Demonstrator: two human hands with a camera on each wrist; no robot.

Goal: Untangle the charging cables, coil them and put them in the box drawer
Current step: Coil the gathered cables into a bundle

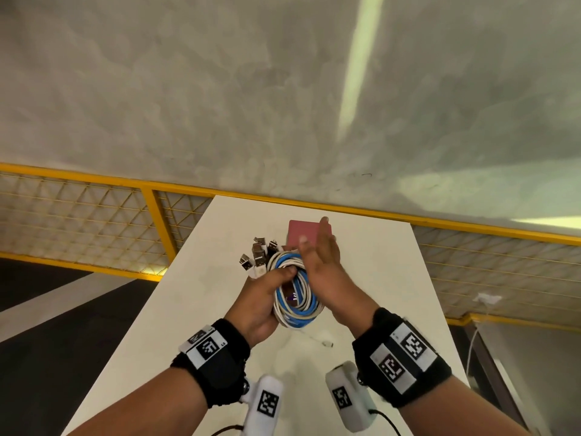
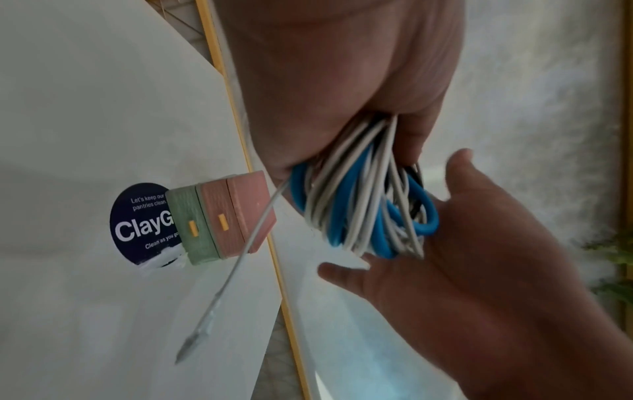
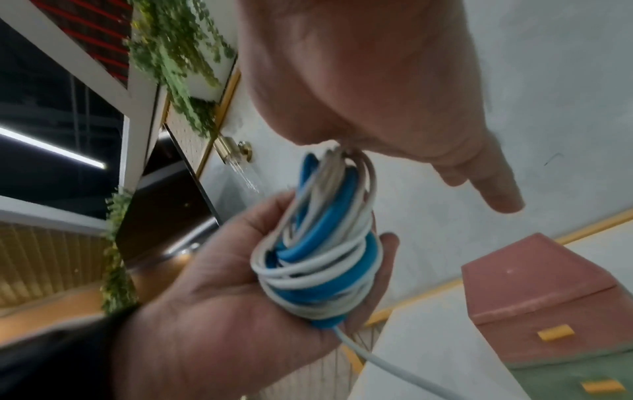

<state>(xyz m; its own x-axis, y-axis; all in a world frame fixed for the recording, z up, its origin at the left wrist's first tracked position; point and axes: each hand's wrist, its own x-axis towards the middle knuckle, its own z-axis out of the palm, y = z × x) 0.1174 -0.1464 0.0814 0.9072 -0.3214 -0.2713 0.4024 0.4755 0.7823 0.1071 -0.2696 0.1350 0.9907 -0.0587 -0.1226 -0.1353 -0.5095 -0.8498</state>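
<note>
My left hand (image 1: 273,289) grips a coil of white and blue charging cables (image 1: 297,297) above the white table (image 1: 195,309). Several USB plugs (image 1: 256,258) stick out of the bundle past its fingers. My right hand (image 1: 319,256) lies flat against the coil's right side with its fingers straight. One loose white cable end (image 2: 240,268) hangs from the coil (image 2: 369,205). The box (image 1: 309,232) stands just behind the hands. It has a pink drawer over a green drawer (image 2: 195,224), both closed, each with a yellow handle. In the right wrist view the coil (image 3: 325,249) sits in the left palm (image 3: 222,311).
A yellow-framed mesh railing (image 1: 151,212) runs behind the table and down its left side. A round dark sticker (image 2: 137,224) lies on the table by the box. A small white cable tip (image 1: 327,343) rests near the front. A white plug and cord (image 1: 487,298) hang at the right.
</note>
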